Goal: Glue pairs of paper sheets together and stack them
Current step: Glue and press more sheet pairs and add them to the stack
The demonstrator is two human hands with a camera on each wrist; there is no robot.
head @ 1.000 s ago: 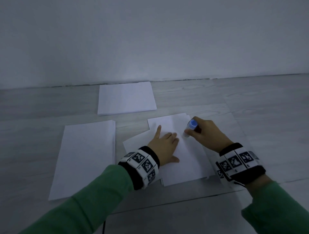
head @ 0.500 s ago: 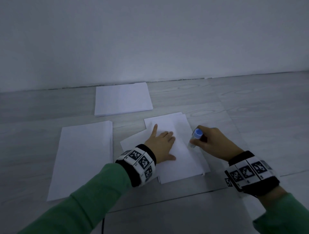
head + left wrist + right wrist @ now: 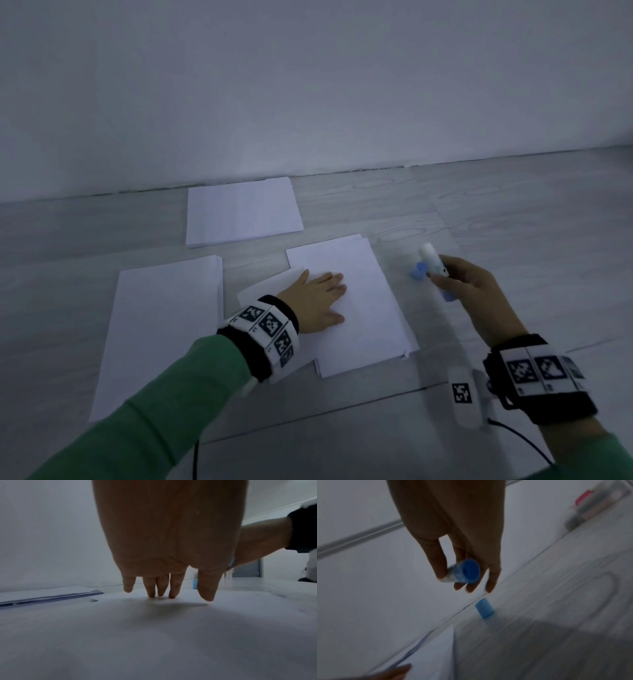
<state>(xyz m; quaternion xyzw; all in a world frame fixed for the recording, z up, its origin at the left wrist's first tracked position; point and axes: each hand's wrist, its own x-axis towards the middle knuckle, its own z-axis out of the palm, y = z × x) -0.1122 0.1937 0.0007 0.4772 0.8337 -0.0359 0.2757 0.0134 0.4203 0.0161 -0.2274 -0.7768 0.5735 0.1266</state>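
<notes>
You are holding the glue stick [image 3: 434,270], apparently uncapped, in curled right hand [image 3: 474,291] fingers beside the cap [image 3: 418,274], risking drying, while your flat left hand [image 3: 317,299] is pinning the sheet [image 3: 363,301].

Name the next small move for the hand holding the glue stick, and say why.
Probably lower the uncapped white glue stick in the right hand onto the small blue cap standing on the grey wood-grain floor. The stick is off the paper, beside the cap, while the left hand presses flat on the white paper sheet.
</notes>
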